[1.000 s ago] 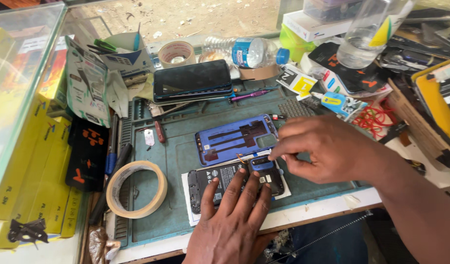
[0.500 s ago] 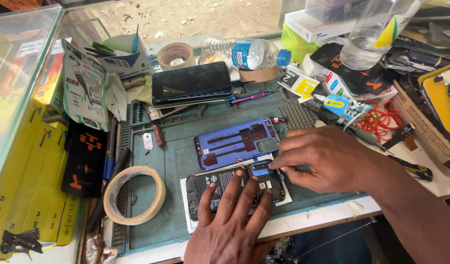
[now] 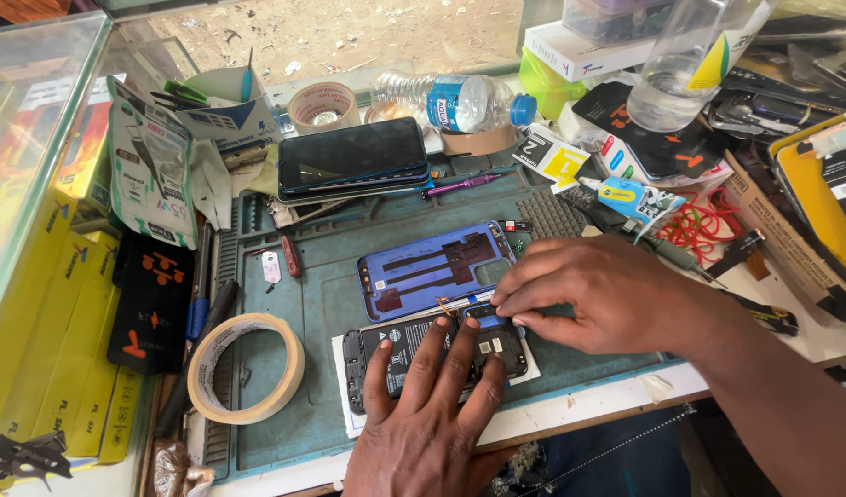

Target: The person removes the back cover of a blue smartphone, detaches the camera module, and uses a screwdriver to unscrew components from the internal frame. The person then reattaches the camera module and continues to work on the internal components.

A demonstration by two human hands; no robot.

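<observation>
An opened phone [image 3: 383,348] with its back off lies on a white sheet on the teal work mat [image 3: 303,294]. My left hand [image 3: 421,425] rests flat on it, fingers spread over the battery and board. My right hand [image 3: 599,293] reaches in from the right, its fingertips bunched together on the phone's camera end. Whether they pinch a small part is hidden. The blue back cover [image 3: 423,267] lies inside up just beyond the phone, touching my right fingertips.
A tape roll [image 3: 246,368] lies left of the phone. At the back of the mat are a black phone [image 3: 354,158], a purple screwdriver [image 3: 464,186] and a lying water bottle [image 3: 450,99]. Boxes, packets and an upright clear bottle [image 3: 680,64] crowd the right side.
My right fingertips have slid slightly down from the blue cover's edge onto the phone's camera end. My left hand stays pressed on the phone.
</observation>
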